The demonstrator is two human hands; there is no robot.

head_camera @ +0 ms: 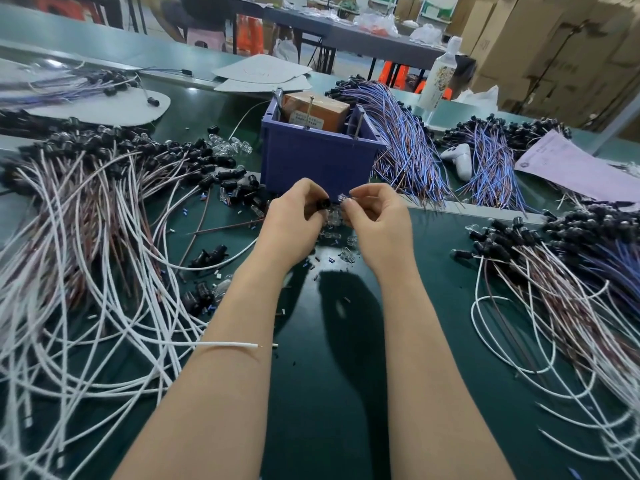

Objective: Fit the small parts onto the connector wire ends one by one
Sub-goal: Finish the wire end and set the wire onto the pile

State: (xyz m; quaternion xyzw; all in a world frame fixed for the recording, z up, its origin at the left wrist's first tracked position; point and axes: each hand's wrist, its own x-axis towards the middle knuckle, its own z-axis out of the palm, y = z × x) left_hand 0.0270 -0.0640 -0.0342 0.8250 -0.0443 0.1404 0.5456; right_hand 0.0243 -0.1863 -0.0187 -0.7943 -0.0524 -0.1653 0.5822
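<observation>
Factory assembly bench (329,375), wire bundles (86,220), cartons (536,46).

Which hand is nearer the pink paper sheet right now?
Right. The right hand sits left of the pink paper sheet; the left hand is farther left again.

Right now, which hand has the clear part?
The right hand pinches the clear part at its fingertips; the left hand holds a black connector instead.

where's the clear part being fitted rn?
Head view, centre: the clear part is pinched by the right hand, just in front of the blue bin, beside the black connector the left hand holds.
</observation>
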